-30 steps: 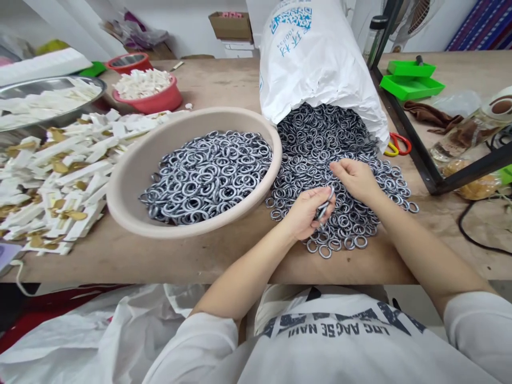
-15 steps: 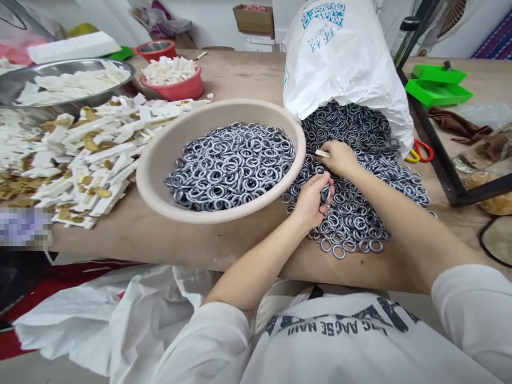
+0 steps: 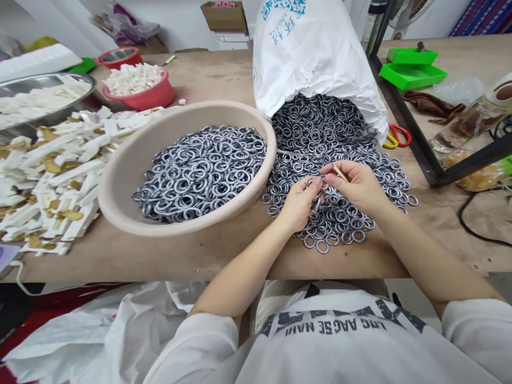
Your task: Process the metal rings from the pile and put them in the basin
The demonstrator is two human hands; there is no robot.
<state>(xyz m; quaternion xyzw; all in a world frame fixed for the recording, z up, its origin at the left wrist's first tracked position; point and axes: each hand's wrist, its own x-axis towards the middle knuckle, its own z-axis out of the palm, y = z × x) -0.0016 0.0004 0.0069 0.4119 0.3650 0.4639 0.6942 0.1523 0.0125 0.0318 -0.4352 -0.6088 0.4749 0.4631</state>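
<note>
My left hand [image 3: 301, 201] is closed around a few dark grey rings, which show between its fingers. Beside it, my right hand [image 3: 354, 181] pinches a thin pale stick [image 3: 340, 172], and its fingertips meet those of the left. Both hands are above a loose pile of grey rings [image 3: 344, 224] on the table. More rings spill from the mouth of a white sack [image 3: 312, 58] lying behind the hands. To the left stands a wide beige basin [image 3: 116, 213] holding many rings [image 3: 204, 170].
White and gold-brown pieces [image 3: 60, 181] are heaped on the left, near a steel bowl [image 3: 86, 90] and a red bowl [image 3: 156, 96]. On the right are a black metal frame [image 3: 416, 144], red-and-yellow-handled scissors [image 3: 400, 136], green trays [image 3: 414, 74] and a glass jar [image 3: 468, 125].
My right hand has come back from the sack's mouth toward me and now meets my left hand. The stick stays in its fingers. The view has shifted to the right.
</note>
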